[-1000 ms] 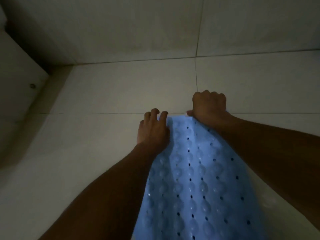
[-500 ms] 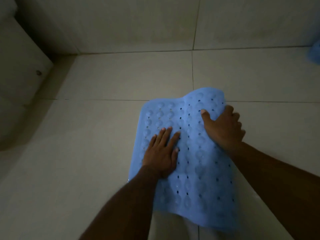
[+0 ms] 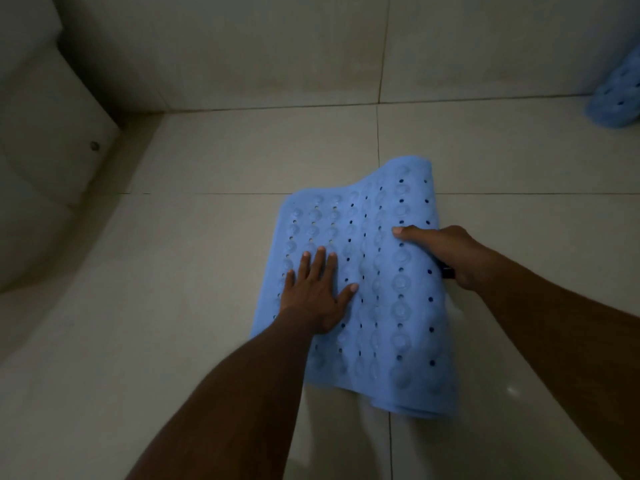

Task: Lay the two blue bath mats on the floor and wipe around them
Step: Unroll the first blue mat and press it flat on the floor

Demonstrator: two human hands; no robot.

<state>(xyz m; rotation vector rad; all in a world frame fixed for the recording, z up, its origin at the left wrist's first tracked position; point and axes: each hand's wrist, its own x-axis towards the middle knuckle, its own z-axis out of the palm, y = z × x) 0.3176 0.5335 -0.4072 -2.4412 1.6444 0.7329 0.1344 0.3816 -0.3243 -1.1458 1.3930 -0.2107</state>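
Note:
A blue bath mat (image 3: pixel 377 296) with rows of bumps and small holes lies on the pale tiled floor (image 3: pixel 207 271) in the middle of the head view. Its left side is flat; its right edge curls up off the floor. My left hand (image 3: pixel 317 289) presses flat on the mat's left part, fingers spread. My right hand (image 3: pixel 446 254) grips the raised right edge, thumb on top and fingers hidden under it. A second blue mat (image 3: pixel 616 98) shows at the far right edge, against the wall, mostly cut off.
The tiled wall (image 3: pixel 277 46) runs along the back. A white toilet base (image 3: pixel 45 150) with a bolt cap stands at the left. Bare floor tiles surround the mat on the left and far side. The room is dim.
The mat came down from a hanging hold to the floor. My left hand moved onto its surface and flattened; my right hand stays on the right edge, which has lifted a little more.

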